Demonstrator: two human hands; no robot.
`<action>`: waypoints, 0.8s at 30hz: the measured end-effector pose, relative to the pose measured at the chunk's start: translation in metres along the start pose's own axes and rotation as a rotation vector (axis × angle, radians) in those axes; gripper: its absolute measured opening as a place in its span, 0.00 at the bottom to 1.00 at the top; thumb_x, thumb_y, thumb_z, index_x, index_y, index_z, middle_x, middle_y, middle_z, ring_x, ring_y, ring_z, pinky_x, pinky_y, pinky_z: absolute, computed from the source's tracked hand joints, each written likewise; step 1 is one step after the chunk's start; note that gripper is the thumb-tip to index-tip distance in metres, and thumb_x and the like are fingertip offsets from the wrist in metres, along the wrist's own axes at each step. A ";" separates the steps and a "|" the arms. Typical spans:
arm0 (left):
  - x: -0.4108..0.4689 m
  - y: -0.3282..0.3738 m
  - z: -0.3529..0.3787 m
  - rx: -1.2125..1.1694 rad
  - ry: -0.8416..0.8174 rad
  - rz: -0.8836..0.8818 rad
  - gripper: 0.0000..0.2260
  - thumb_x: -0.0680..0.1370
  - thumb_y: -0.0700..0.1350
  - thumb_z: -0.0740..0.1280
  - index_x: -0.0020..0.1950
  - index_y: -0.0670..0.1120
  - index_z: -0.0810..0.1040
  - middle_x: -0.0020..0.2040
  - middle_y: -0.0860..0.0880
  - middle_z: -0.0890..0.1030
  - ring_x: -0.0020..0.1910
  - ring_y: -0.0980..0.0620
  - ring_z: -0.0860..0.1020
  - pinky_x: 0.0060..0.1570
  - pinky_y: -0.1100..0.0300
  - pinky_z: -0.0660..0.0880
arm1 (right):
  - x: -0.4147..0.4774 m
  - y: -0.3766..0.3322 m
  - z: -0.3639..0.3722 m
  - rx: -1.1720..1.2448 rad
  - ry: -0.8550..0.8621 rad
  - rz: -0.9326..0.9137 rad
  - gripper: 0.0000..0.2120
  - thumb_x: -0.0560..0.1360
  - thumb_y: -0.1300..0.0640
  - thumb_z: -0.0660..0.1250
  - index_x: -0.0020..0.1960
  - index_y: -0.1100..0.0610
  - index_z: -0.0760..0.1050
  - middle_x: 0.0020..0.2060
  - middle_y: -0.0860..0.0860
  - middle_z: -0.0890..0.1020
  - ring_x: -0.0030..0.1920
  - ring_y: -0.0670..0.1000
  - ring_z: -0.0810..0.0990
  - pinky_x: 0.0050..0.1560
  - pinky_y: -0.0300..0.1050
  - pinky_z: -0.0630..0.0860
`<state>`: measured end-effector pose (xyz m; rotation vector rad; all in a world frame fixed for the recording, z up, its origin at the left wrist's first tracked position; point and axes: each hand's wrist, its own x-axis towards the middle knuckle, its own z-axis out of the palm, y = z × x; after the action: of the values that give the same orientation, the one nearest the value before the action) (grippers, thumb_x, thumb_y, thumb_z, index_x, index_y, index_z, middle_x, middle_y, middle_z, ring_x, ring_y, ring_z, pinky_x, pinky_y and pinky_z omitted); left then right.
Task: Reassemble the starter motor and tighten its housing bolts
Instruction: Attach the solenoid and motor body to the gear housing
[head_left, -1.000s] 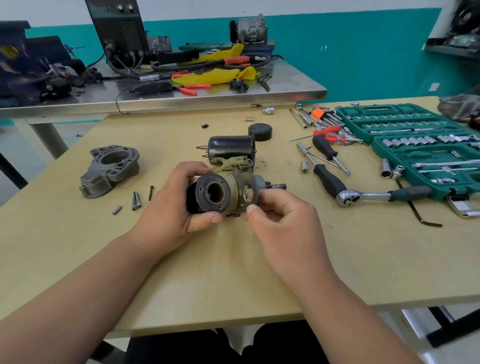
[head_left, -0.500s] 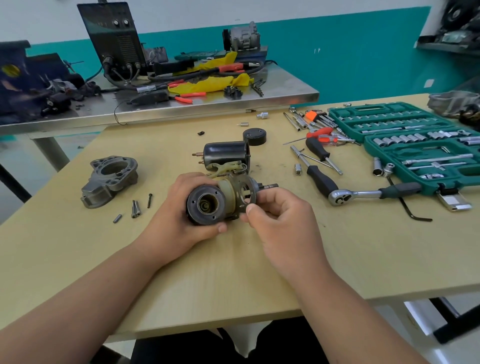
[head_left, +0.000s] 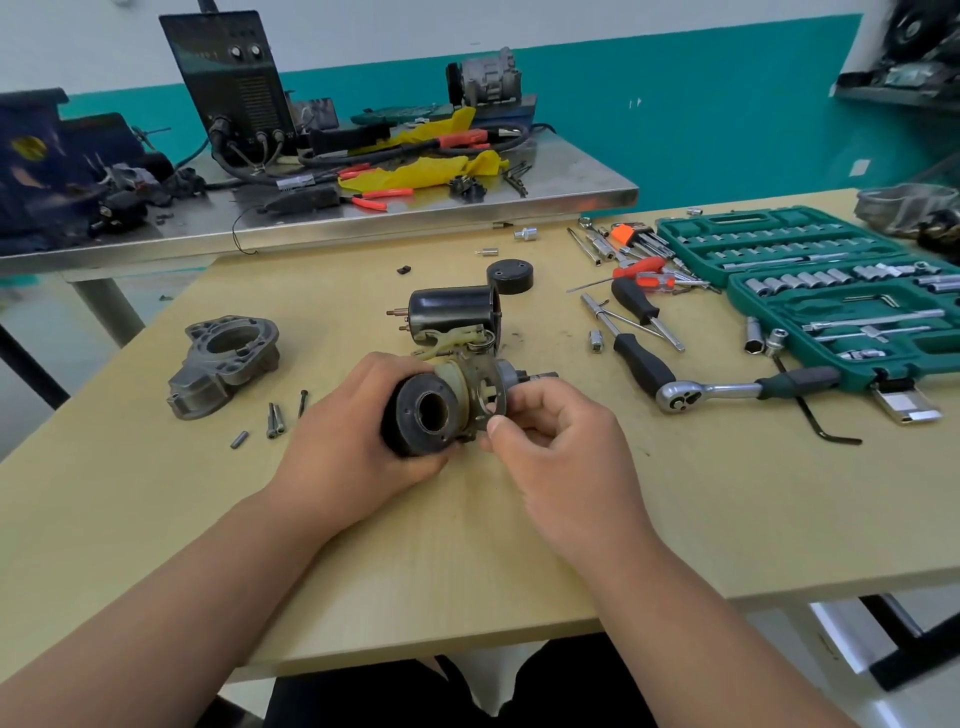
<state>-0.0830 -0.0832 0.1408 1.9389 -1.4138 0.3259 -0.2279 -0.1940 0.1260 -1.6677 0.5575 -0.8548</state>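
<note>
Fingers of your left hand (head_left: 353, 441) clamp the motor body (head_left: 406, 422), now rolled bore-up; right hand (head_left: 561, 441) pinches the end plate (head_left: 485, 385) just beyond them, still aligning

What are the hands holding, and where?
The dark, round metal starter motor part: the left hand wraps its black cylinder end, the right hand pinches its plate rim.

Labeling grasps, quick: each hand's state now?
Left hand: closed, gripping the starter motor's black body.
Right hand: closed, pinching its metal end plate.
</note>
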 end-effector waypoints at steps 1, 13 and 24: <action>0.003 0.002 -0.003 0.097 0.018 0.036 0.30 0.60 0.54 0.79 0.57 0.59 0.69 0.51 0.61 0.75 0.48 0.60 0.74 0.40 0.62 0.71 | 0.000 0.000 0.000 -0.008 -0.004 -0.008 0.06 0.73 0.59 0.70 0.43 0.47 0.79 0.37 0.42 0.84 0.40 0.41 0.84 0.41 0.36 0.78; 0.024 0.022 -0.015 0.474 0.031 0.196 0.25 0.60 0.53 0.76 0.53 0.43 0.78 0.47 0.45 0.78 0.41 0.40 0.76 0.35 0.53 0.75 | -0.004 -0.007 0.012 -0.047 -0.008 -0.093 0.09 0.73 0.58 0.71 0.43 0.44 0.78 0.39 0.36 0.83 0.40 0.36 0.81 0.40 0.28 0.75; 0.017 0.023 -0.013 0.396 -0.007 0.107 0.30 0.58 0.50 0.81 0.56 0.46 0.75 0.52 0.46 0.75 0.32 0.43 0.77 0.26 0.61 0.68 | -0.006 -0.004 0.010 -0.067 -0.007 -0.082 0.06 0.73 0.57 0.71 0.47 0.45 0.79 0.40 0.38 0.83 0.42 0.35 0.81 0.42 0.29 0.77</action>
<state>-0.0952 -0.0905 0.1696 2.1768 -1.5504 0.6939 -0.2242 -0.1825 0.1274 -1.7641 0.5207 -0.8982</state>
